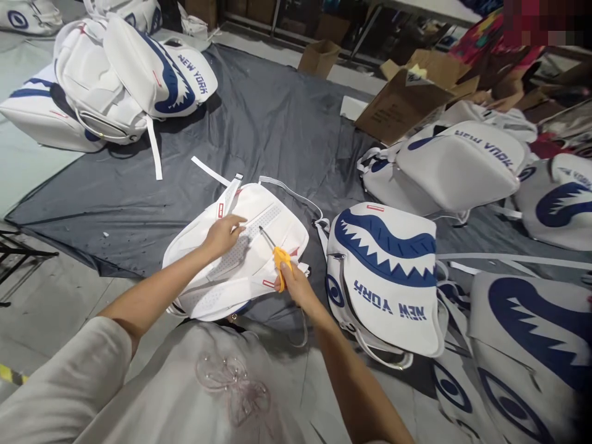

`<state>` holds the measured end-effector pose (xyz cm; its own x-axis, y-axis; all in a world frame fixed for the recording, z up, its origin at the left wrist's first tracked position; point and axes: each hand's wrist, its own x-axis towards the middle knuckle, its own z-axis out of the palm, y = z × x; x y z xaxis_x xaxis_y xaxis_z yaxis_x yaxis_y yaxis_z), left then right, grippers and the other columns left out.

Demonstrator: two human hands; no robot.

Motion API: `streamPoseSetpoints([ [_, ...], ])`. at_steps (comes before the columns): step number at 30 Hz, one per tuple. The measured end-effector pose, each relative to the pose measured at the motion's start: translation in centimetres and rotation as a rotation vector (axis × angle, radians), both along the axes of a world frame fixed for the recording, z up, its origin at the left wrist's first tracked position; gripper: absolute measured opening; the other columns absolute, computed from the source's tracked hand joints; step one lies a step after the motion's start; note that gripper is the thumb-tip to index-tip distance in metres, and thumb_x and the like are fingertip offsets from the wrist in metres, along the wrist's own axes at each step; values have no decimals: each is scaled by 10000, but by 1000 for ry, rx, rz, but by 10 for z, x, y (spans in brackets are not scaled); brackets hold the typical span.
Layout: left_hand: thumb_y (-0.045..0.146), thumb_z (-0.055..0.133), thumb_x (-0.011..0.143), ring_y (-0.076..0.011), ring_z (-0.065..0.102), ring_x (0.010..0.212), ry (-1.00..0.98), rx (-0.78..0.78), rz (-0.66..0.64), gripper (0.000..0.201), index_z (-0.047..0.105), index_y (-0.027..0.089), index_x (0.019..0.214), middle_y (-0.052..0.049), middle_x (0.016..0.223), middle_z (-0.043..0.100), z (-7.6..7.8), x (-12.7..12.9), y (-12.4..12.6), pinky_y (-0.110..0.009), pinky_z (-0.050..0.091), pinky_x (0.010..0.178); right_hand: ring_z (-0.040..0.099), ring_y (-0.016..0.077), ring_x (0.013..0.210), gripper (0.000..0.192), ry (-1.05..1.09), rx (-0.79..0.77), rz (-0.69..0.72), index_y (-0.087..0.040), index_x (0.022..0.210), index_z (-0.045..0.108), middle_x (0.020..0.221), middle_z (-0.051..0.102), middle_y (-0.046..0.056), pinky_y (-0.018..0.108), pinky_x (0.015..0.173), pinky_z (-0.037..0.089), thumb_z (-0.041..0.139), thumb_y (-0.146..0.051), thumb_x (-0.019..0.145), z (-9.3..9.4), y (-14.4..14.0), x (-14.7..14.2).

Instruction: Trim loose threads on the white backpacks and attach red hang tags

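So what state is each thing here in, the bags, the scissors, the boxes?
White backpack: back side up, lying on the grey sheet.
Left hand: flat on that backpack.
Right hand: gripping the yellow-handled scissors, blades nearly closed, tips over the backpack.
Shark-face bag: face up beside it.
Stacked bags: piled far left.
Cardboard box: flaps open.

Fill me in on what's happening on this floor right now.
A person bends over a white backpack lying back-side up on a dark grey sheet. The left hand presses on its perforated back panel, while the right hand grips yellow-handled scissors with the blades pointing over the panel. Finished backpacks with a blue shark-mouth print and NEW YORK lettering lie around, and open cardboard boxes sit further back.
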<state>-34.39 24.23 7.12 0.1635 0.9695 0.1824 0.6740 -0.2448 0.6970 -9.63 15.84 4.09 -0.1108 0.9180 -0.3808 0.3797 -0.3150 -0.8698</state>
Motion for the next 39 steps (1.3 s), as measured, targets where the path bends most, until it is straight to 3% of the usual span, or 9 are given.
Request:
streamPoseSetpoints([
  [3, 207, 593, 854, -215, 632, 983, 14, 60, -7, 269, 696, 189, 1102, -74, 1096, 695, 9, 7, 75, -360, 474, 925, 603, 194, 566, 548, 56, -3, -56, -189, 1003, 552, 638, 603, 20, 330, 564, 507, 379, -695, 882, -21, -9, -8],
  [7, 177, 660, 798, -262, 545, 1120, 141, 113, -111, 321, 702, 188, 1116, -84, 1197, 664, -1, 24, 153, -414, 407, 992, 590, 222, 580, 597, 91, -11, -116, -180, 1007, 619, 616, 611, 44, 375, 611, 515, 347, -701, 899, -31, -11, -9],
  [13, 195, 724, 742, -273, 496, 1126, 159, 121, -253, 216, 743, 248, 951, -46, 1099, 678, -29, 46, 202, -478, 305, 1022, 606, 245, 643, 666, 140, -85, -164, -159, 1292, 559, 666, 624, 51, 398, 658, 525, 369, -677, 920, -28, -9, -6],
  [16, 188, 704, 749, -228, 544, 996, 0, 80, -278, 19, 716, 203, 750, -29, 889, 691, -40, 53, 213, -423, 348, 970, 611, 246, 663, 668, 143, -114, -166, -167, 1355, 515, 680, 619, 48, 408, 689, 533, 352, -658, 933, -26, -8, -7],
  [20, 182, 662, 764, -140, 536, 726, -414, -89, -162, 122, 618, 163, 652, 12, 686, 614, -51, 56, 229, -288, 413, 747, 607, 242, 661, 622, 122, -136, -156, -184, 1207, 598, 694, 632, 65, 399, 683, 531, 333, -672, 929, -26, -5, -7],
  [23, 181, 642, 794, -95, 464, 595, -632, -166, -48, 159, 563, 160, 658, 44, 603, 531, -50, 50, 238, -243, 376, 638, 611, 240, 664, 570, 135, -148, -172, -201, 969, 634, 696, 639, 79, 394, 683, 531, 345, -691, 918, -28, -4, -7],
  [27, 169, 630, 824, -79, 479, 611, -697, -132, -42, 174, 538, 159, 676, 40, 631, 540, -40, 34, 238, -224, 379, 656, 604, 233, 652, 530, 167, -147, -174, -217, 884, 609, 687, 632, 71, 394, 675, 530, 347, -675, 929, -31, -5, -6],
  [33, 329, 515, 930, -106, 486, 611, -452, -68, -33, 344, 542, 164, 630, 18, 598, 547, -34, 29, 211, -252, 391, 668, 615, 238, 666, 522, 164, -144, -155, -231, 864, 606, 702, 642, 72, 390, 687, 525, 333, -670, 937, -32, -6, -5],
  [39, 232, 735, 766, -240, 511, 995, -15, 83, -2, 114, 672, 182, 847, -60, 993, 627, -44, 56, 169, -384, 395, 882, 614, 244, 657, 558, 157, -147, -155, -228, 855, 598, 687, 638, 72, 391, 682, 526, 332, -715, 908, -34, -6, -6],
])
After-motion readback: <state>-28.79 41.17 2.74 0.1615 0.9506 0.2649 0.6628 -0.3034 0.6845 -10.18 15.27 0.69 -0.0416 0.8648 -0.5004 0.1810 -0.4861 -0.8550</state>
